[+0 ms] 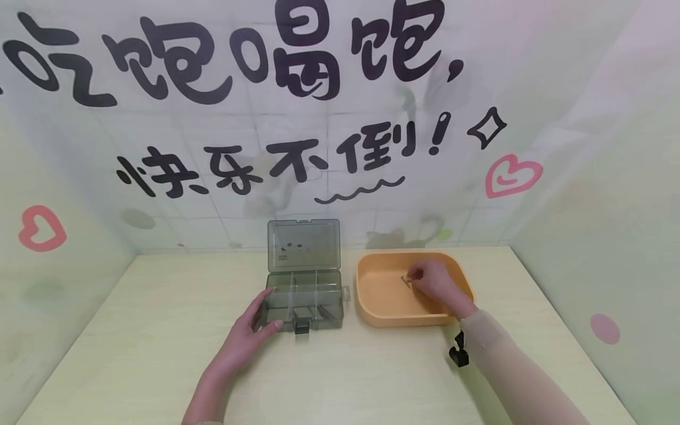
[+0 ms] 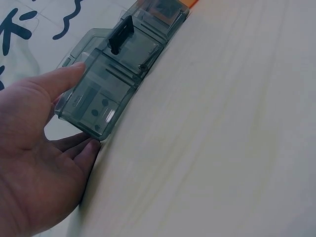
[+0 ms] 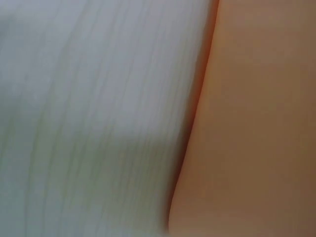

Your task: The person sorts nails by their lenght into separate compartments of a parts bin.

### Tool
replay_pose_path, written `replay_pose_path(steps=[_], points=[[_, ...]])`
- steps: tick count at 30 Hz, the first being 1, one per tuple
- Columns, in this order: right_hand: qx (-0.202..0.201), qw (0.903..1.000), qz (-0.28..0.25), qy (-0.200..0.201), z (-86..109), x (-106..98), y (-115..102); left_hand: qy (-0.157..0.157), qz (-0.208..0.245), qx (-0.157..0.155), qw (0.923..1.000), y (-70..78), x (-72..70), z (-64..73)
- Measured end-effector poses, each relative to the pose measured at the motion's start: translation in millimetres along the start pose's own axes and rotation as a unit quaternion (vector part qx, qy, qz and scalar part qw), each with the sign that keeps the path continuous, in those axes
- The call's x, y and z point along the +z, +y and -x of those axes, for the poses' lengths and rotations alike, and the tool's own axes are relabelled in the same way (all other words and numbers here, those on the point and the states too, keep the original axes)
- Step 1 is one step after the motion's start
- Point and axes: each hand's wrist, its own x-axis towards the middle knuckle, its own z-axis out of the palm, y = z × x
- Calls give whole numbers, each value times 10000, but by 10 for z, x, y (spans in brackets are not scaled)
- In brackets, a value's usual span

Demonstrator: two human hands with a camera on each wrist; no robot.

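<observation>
A smoky grey, see-through compartment box (image 1: 304,320) stands on the table with its lid (image 1: 304,245) raised at the back. My left hand (image 1: 245,339) grips its left end, thumb on the front edge and fingers round the side; the left wrist view shows the thumb on the box wall (image 2: 94,98). Several thin metal pieces, like screws or nails, lie in its front compartments. Inside the orange tray (image 1: 379,295), my right hand (image 1: 437,283) has its bent fingers at small screw-like pieces (image 1: 406,281). Whether it pinches one is too small to tell. The right wrist view shows only tray wall (image 3: 256,123) and table.
Box and tray stand side by side near the back wall (image 1: 297,130), which bears black lettering. Side walls (image 1: 600,248) bound the pale wooden table (image 1: 340,378). A black clip-like thing (image 1: 459,354) sits by the right wrist.
</observation>
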Motion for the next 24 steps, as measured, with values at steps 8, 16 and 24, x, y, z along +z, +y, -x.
replay_pose_path(steps=[8, 16, 24], points=[[88, 9998, 171, 35, -16, 16, 28, -1, -8, -48, 10000, 3, 0, 0], [-315, 9974, 641, 112, -41, -26, -13, 36, -2, 26, 10000, 21, -11, -18], [-249, 9971, 725, -33, -16, -17, -18, 0, 5, -61, 10000, -2, -8, -6]])
